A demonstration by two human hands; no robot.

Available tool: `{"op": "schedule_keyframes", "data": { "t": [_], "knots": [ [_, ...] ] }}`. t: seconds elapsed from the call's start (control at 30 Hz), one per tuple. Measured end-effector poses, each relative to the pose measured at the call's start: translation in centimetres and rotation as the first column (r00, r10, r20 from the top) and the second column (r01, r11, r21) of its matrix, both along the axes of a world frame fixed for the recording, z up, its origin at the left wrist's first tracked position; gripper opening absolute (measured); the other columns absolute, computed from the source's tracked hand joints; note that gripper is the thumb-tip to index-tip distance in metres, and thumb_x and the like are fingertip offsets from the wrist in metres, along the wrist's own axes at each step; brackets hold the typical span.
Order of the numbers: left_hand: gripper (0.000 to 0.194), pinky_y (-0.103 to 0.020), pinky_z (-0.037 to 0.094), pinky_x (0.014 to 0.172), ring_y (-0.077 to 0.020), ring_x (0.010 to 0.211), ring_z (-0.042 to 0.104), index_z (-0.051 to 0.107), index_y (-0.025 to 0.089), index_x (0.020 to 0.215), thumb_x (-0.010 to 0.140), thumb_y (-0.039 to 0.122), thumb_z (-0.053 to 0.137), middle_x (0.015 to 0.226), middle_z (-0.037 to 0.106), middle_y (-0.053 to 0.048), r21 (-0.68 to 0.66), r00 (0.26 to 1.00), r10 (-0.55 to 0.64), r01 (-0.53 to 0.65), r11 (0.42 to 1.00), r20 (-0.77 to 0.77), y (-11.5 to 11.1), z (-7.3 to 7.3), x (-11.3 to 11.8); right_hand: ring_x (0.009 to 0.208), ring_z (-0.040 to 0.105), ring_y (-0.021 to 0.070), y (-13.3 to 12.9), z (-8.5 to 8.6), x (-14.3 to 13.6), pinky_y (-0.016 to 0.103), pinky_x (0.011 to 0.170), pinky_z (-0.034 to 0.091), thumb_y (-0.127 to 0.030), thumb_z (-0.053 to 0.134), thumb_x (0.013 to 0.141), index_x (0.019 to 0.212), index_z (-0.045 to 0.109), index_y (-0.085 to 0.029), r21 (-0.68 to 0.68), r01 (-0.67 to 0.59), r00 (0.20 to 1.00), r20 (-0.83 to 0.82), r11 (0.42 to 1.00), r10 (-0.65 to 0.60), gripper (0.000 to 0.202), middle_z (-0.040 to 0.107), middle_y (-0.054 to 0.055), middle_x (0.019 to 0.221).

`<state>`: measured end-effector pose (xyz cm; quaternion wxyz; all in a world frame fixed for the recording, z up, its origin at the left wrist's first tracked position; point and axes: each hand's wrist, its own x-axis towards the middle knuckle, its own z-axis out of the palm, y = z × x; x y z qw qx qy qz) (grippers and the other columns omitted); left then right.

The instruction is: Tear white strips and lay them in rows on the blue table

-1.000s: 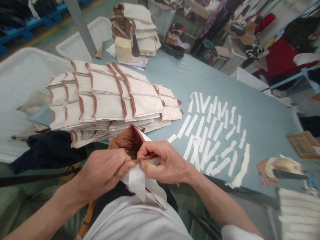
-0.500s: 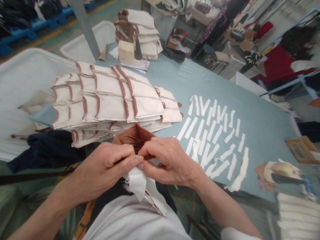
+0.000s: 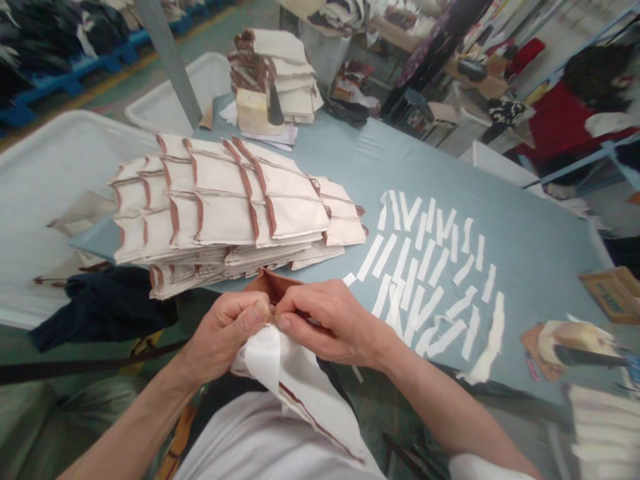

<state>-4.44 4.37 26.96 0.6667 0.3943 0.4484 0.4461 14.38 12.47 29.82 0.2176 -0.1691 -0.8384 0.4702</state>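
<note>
A cream fabric bag (image 3: pixel 320 393) with brown edging hangs against my body, its brown inside showing at the top. My left hand (image 3: pixel 233 323) is closed in a pinch on the bag's top edge. Close beside it, thumb and fingers of my right hand (image 3: pixel 325 317) pinch the same edge, fingertips almost touching the left ones. From under the fingers hangs a white strip (image 3: pixel 270 357), lying over the bag's outer side. What exactly lies between the fingertips is hidden. Just beyond the hands, piled cream bags (image 3: pixel 225 200) with brown trim lie on the blue-green table (image 3: pixel 360 153).
Several loose white strips (image 3: pixel 433 260) are spread in rows on the table's right. Another bag stack (image 3: pixel 293 73) stands at the back beside a yellowish block (image 3: pixel 253 110). A cardboard box (image 3: pixel 610 293) sits at the right edge; white bins (image 3: pixel 60 160) stand left.
Both hands have shifted slightly at the bag's edge, and the bag is tipped so more of its cream side shows. The brown cords seen inside before are now hidden.
</note>
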Motion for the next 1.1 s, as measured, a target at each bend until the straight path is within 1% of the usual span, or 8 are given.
{"op": "schedule_keyframes", "data": {
  "t": [0.07, 0.23, 0.33, 0.47, 0.57, 0.67, 0.83, 1.1],
  "knots": [
    [0.064, -0.021, 0.018, 0.041, -0.0063, 0.045, 0.021, 0.039, 0.022, 0.060, 0.085, 0.075, 0.063, 0.053, 0.029, 0.009, -0.013, 1.000, 0.009, -0.009, 1.000, 0.028, -0.1, -0.2, 0.3, 0.069, 0.054, 0.0117, 0.1, 0.0, 0.5, 0.025, 0.066, 0.036, -0.022, 0.049, 0.104, 0.091, 0.060, -0.019, 0.180, 0.004, 1.000, -0.018, 0.984, -0.001, 0.017, 0.063, 0.000, 0.077],
    [0.060, -0.020, 0.018, 0.043, -0.0063, 0.048, 0.026, 0.044, 0.019, 0.058, 0.081, 0.066, 0.074, 0.055, 0.037, 0.008, 0.025, 0.998, -0.060, 0.061, 0.998, -0.033, 0.3, 0.6, -0.5, 0.070, 0.055, 0.0134, 0.4, 0.9, 1.2, 0.026, 0.069, 0.039, -0.025, 0.051, 0.106, 0.091, 0.062, -0.019, 0.250, 0.007, 0.999, -0.039, 0.968, 0.003, 0.020, 0.065, 0.000, 0.076],
    [0.045, -0.021, 0.023, 0.045, -0.0076, 0.051, 0.032, 0.047, 0.019, 0.060, 0.090, 0.046, 0.067, 0.058, 0.039, 0.007, 0.128, 0.952, -0.149, 0.188, 0.974, -0.266, 0.0, 2.2, -1.1, 0.071, 0.055, 0.0150, -0.3, 2.0, 1.3, 0.029, 0.071, 0.040, -0.028, 0.047, 0.109, 0.091, 0.062, -0.019, 0.322, -0.019, 1.000, -0.017, 0.947, 0.026, 0.025, 0.066, 0.001, 0.077],
    [0.034, -0.019, 0.028, 0.048, -0.0065, 0.050, 0.037, 0.036, 0.021, 0.063, 0.092, 0.020, 0.053, 0.057, 0.036, 0.009, 0.292, 0.804, -0.127, 0.351, 0.890, -0.581, -2.4, 4.1, -0.7, 0.068, 0.051, 0.0155, -1.8, 3.0, 1.5, 0.031, 0.070, 0.037, -0.031, 0.045, 0.111, 0.088, 0.061, -0.019, 0.426, -0.029, 1.000, 0.002, 0.904, 0.031, 0.031, 0.066, 0.001, 0.073],
    [0.029, -0.019, 0.031, 0.051, -0.0060, 0.049, 0.041, 0.031, 0.022, 0.066, 0.089, 0.012, 0.046, 0.055, 0.037, 0.010, 0.392, 0.713, -0.009, 0.395, 0.831, -0.701, -5.2, 4.2, 0.4, 0.067, 0.051, 0.0150, -2.3, 2.3, 1.7, 0.031, 0.071, 0.036, -0.046, 0.051, 0.109, 0.078, 0.059, -0.020, 0.387, -0.052, 0.997, -0.025, 0.921, 0.066, 0.041, 0.064, -0.001, 0.067],
    [0.027, -0.019, 0.033, 0.051, -0.0062, 0.048, 0.043, 0.029, 0.023, 0.068, 0.087, 0.010, 0.043, 0.055, 0.040, 0.010, 0.421, 0.691, 0.046, 0.385, 0.821, -0.722, -6.9, 3.7, 1.3, 0.063, 0.049, 0.0133, -2.2, 0.7, 1.8, 0.030, 0.070, 0.034, -0.059, 0.055, 0.103, 0.069, 0.053, -0.021, 0.305, -0.095, 0.995, -0.008, 0.947, 0.103, 0.051, 0.057, -0.003, 0.061],
    [0.029, -0.018, 0.032, 0.051, -0.0042, 0.046, 0.042, 0.025, 0.022, 0.067, 0.086, 0.008, 0.042, 0.053, 0.035, 0.011, 0.463, 0.713, 0.104, 0.331, 0.822, -0.694, -6.4, 4.0, 2.3, 0.058, 0.046, 0.0121, -1.9, -1.2, 1.9, 0.031, 0.066, 0.028, -0.072, 0.051, 0.098, 0.061, 0.048, -0.020, 0.194, -0.049, 0.998, -0.029, 0.980, 0.055, 0.063, 0.049, -0.004, 0.056],
    [0.034, -0.021, 0.034, 0.054, -0.0060, 0.049, 0.042, 0.028, 0.023, 0.068, 0.096, 0.011, 0.044, 0.057, 0.037, 0.011, 0.546, 0.722, 0.114, 0.400, 0.736, -0.683, -4.4, 4.5, 3.0, 0.073, 0.057, 0.0177, -2.5, 1.6, 3.5, 0.034, 0.075, 0.037, -0.074, 0.020, 0.104, 0.087, 0.064, -0.019, 0.128, 0.012, 0.998, 0.065, 0.992, -0.020, 0.073, 0.068, 0.004, 0.076]
  ]
}}
